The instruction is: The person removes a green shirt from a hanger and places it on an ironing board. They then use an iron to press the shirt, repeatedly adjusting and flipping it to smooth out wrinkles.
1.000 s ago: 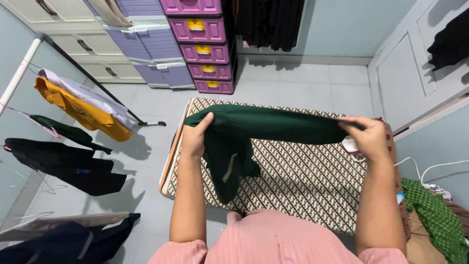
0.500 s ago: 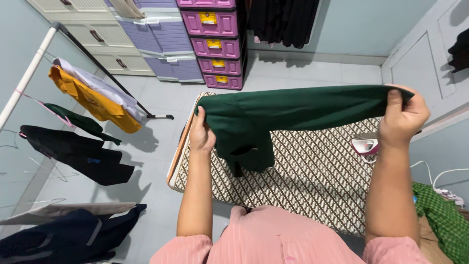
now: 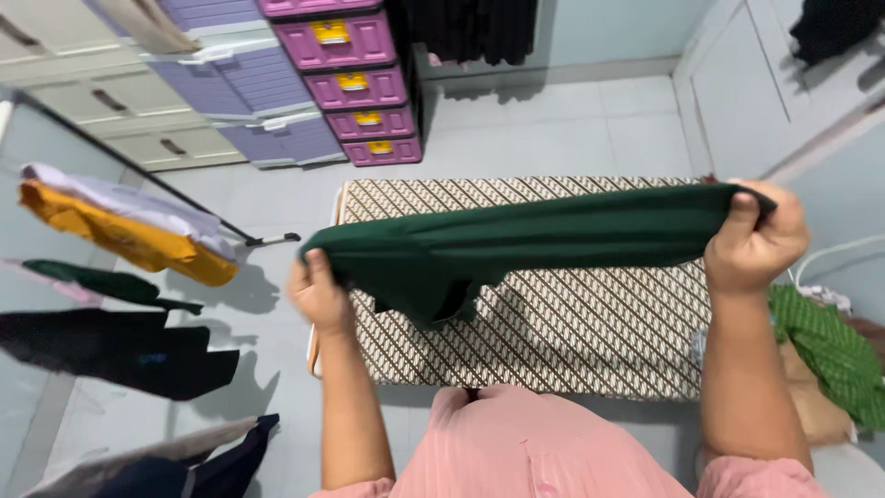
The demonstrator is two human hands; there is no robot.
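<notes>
Overhead, a dark green garment [image 3: 535,235] is seen stretched out in the air, held level above a low ironing surface [image 3: 572,323] that is covered in a brown and cream woven-look pattern. One end of the garment is pinched in the right hand [image 3: 754,242], whose grip is closed tightly, fingers curled over the fabric edge. The other end is gripped by the left hand [image 3: 318,293], also closed around the cloth, though this hand is slightly blurred. A loose fold of the green fabric is seen hanging down near the left hand, just above the patterned surface without clearly touching it.

A pink striped top [image 3: 516,452], worn by the person, fills the bottom of the view. To the right of the surface, a green checked cloth [image 3: 830,350] is piled beside a white cable [image 3: 830,254]. Beyond the surface, on the pale tiled floor [image 3: 572,129], a stack of pink plastic drawers [image 3: 355,92] is placed next to lilac drawers [image 3: 249,88]. Along the left side, a clothes rail [image 3: 166,189] is hung with a yellow garment [image 3: 120,235] under a white one, and dark garments [image 3: 120,355] are hung lower down.
</notes>
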